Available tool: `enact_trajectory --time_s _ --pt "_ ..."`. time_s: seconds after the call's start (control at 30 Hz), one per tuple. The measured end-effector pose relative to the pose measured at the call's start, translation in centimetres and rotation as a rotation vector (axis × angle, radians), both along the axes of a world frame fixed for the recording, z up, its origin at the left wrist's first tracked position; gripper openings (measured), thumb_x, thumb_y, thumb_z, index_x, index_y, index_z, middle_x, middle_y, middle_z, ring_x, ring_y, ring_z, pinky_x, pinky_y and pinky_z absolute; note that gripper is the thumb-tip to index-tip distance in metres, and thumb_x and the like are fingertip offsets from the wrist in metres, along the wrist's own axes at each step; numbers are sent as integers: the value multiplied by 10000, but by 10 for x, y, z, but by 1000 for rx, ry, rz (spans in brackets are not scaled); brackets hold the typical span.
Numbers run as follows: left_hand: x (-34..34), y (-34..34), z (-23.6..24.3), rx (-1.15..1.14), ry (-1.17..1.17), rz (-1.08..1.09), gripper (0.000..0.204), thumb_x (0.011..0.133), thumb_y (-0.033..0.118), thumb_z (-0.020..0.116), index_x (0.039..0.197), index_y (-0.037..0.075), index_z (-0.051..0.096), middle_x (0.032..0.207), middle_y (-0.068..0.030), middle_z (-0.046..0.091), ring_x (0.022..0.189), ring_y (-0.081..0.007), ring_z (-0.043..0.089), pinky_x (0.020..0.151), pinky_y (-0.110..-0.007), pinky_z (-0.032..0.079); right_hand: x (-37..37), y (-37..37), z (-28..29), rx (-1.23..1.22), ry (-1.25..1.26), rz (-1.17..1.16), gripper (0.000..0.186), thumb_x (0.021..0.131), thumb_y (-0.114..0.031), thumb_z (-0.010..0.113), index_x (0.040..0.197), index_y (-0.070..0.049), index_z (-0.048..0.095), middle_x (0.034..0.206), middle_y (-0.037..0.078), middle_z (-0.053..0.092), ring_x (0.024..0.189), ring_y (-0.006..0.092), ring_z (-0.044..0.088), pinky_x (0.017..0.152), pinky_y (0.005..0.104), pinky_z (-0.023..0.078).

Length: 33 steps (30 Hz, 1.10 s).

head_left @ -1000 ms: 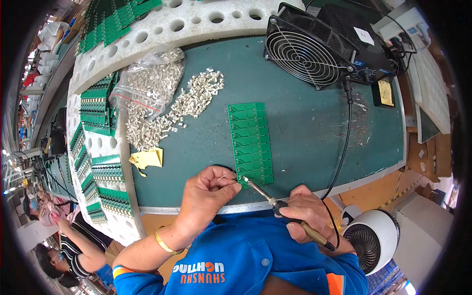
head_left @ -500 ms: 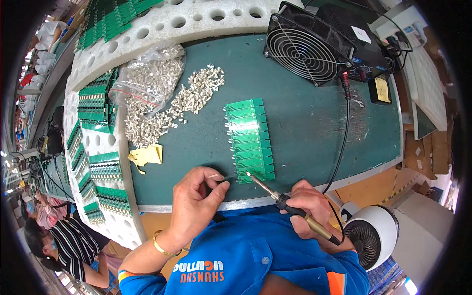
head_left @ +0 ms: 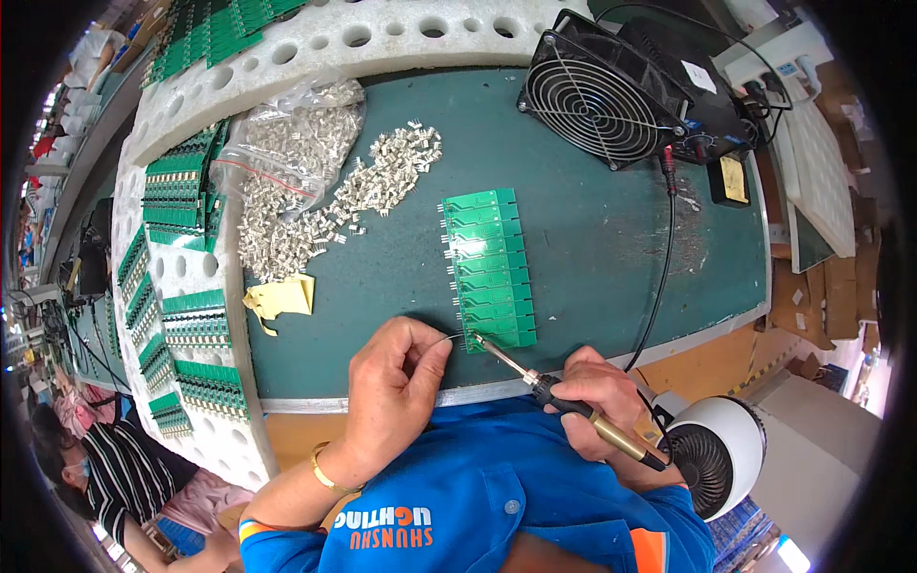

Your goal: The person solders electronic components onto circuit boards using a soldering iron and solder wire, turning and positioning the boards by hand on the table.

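Note:
A green circuit board panel (head_left: 489, 272) lies on the green bench mat, with small white-metal connector pins along its left edge. My right hand (head_left: 600, 399) grips a soldering iron (head_left: 562, 397), whose tip meets the panel's lower left corner. My left hand (head_left: 396, 377) is closed in a pinch on a thin solder wire (head_left: 456, 336). That wire points at the same corner, close to the iron's tip. Whether wire and tip touch is too small to tell.
Left of the panel lie loose white connectors (head_left: 392, 172), a plastic bag of them (head_left: 306, 134) and a yellow cloth-like scrap (head_left: 285, 296). White foam (head_left: 234, 286) holds several boards. A black fan (head_left: 597, 100) and soldering station (head_left: 702, 86) stand at the back right; the iron's cable (head_left: 659, 277) crosses the mat.
My left hand has moved right, bringing the solder wire to the panel's lower left corner. The iron's tip stays at that corner, and the view has shifted slightly.

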<state>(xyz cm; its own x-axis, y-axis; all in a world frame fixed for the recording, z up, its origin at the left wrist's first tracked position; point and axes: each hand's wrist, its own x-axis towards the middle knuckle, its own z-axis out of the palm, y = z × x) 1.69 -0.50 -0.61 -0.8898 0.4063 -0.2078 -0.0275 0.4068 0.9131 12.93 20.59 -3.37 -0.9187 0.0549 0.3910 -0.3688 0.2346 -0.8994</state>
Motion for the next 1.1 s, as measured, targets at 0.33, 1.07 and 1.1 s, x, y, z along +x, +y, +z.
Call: enact_trajectory --time_s 0.33,1.07,1.1 --pt "-1 0 -7 34 -49 -10 82 860 -3 683 812 2 617 706 -44 579 578 -98 526 538 -258 437 0 0 -3 -31 -26 26 255 798 -38 645 1045 -12 586 704 77 669 584 208 635 605 359 461" --pt "-1 0 -7 20 -71 -32 92 889 48 697 837 17 628 711 34 571 626 -37 474 560 -211 408 -1 0 -4 -34 -9 40 243 821 -62 648 1048 -7 581 723 80 675 575 210 619 608 365 463" --pt "-1 0 -7 17 -70 -33 91 889 48 697 836 17 629 709 33 571 624 -37 474 557 -211 408 -1 0 -4 -34 -12 42 243 825 -68 648 1050 -6 581 725 80 675 576 212 620 609 366 463"
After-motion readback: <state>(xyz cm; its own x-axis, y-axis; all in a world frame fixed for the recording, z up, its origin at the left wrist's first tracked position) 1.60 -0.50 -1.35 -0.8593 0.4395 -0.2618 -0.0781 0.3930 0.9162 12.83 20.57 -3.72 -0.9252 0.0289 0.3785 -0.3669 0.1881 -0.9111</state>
